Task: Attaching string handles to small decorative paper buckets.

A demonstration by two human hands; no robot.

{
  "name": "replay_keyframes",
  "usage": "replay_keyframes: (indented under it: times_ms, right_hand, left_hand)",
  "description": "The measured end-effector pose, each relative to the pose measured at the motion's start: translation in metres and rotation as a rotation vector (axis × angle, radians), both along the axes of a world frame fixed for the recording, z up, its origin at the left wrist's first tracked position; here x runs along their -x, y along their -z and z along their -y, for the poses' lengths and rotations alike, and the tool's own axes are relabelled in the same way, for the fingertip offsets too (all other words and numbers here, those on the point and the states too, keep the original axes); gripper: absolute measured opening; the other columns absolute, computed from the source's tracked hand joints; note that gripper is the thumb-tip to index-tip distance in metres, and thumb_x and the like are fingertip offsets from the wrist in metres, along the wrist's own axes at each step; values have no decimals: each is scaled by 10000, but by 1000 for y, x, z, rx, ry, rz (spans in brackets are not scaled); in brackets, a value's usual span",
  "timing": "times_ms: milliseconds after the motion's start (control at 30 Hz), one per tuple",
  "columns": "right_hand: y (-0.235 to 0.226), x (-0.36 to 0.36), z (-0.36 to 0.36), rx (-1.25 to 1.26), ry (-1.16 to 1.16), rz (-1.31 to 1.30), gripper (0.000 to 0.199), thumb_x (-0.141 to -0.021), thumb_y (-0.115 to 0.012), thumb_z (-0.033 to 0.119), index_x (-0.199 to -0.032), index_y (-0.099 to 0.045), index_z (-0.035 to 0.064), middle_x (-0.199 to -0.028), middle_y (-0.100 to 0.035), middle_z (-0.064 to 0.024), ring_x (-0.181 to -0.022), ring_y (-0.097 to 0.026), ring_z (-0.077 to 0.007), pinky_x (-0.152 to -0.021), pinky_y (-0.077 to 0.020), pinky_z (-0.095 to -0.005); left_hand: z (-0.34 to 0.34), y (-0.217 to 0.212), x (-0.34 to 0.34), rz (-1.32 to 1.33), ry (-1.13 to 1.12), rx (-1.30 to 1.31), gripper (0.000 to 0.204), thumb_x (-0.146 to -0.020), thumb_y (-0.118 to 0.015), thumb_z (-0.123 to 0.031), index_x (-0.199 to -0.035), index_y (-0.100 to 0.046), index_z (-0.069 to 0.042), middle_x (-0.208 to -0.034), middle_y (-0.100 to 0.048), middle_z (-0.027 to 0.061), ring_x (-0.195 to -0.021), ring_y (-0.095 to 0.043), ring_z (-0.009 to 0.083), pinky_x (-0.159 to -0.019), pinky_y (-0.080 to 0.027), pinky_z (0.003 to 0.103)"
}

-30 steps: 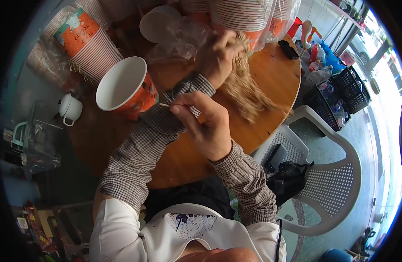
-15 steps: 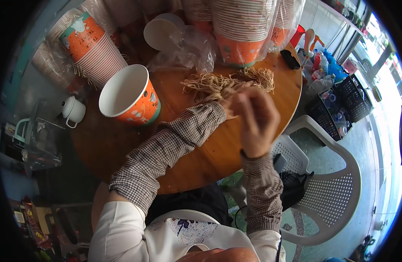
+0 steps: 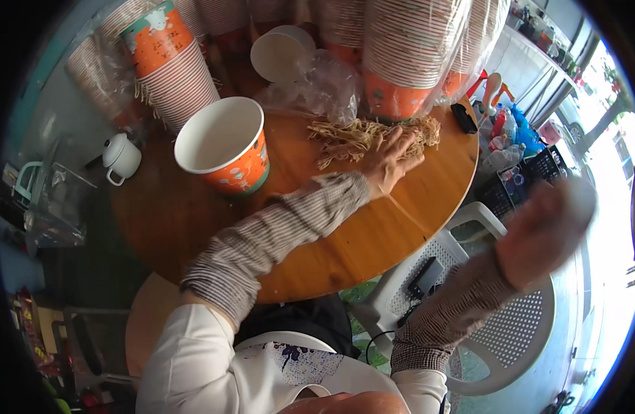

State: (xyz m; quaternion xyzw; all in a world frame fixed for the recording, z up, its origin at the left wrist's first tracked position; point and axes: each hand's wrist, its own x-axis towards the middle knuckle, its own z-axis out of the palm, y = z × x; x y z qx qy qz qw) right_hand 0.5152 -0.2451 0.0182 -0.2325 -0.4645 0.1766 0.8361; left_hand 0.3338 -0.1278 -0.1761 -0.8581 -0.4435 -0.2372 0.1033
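Note:
My left hand (image 3: pixel 394 165) lies flat with its fingers spread on a loose bundle of tan, string-like strands (image 3: pixel 338 141) on the wooden table. A thin pale strand (image 3: pixel 405 210) runs from beside that wrist toward the table's near right edge. Out past this edge, above a plastic chair, my right hand (image 3: pixel 548 231) is raised and smeared by motion; its fingers and anything in them cannot be made out. To the left of the bundle stands an orange paper bucket (image 3: pixel 238 169) with a white inside and a green base.
Tall stacks of paper buckets (image 3: pixel 414 55) in clear plastic line the back; another nested stack (image 3: pixel 176 83) leans at the left. Crumpled plastic film (image 3: pixel 331 90) lies behind the strands. A black object (image 3: pixel 463 119) sits at the right edge. The white chair (image 3: pixel 510 331) stands close by.
My right hand has swung away from the strands, out to the right past the table edge. My left hand now lies spread on the bundle. The view has shifted slightly.

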Motion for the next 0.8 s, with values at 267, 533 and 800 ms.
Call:
replay_keyframes:
  times_ms: [267, 533, 800]
  right_hand:
    - [80, 146, -58, 285, -763, 177, 75, -926, -625, 107, -934, -627, 32, -759, -627, -4, -628, -578, -65, -514, -466, -209]
    - [152, 227, -34, 677, -1101, 58, 105, -941, -596, 124, -929, -599, 20, -843, -655, -36, -743, -642, -116, -642, -551, -267]
    - [150, 253, -6, 640, -1013, -30, 148, -928, -616, 105, -987, -607, -30, -942, -650, -42, -822, -595, -84, -771, -506, -237]
  left_hand:
    - [191, -32, 121, 335, 62, 85, 305, -840, -612, -8, -1142, -642, -37, -1169, -624, 143, -1104, -600, 289, -912, -495, 392]
    - [200, -117, 200, 321, -246, -357, 286, -820, -658, -20, -1105, -633, -15, -1076, -642, 134, -981, -616, 307, -880, -482, 379]
    - [165, -113, 206, 172, -364, 59, 269, -843, -646, -155, -1064, -601, -7, -942, -676, 168, -827, -654, 344, -715, -514, 421]
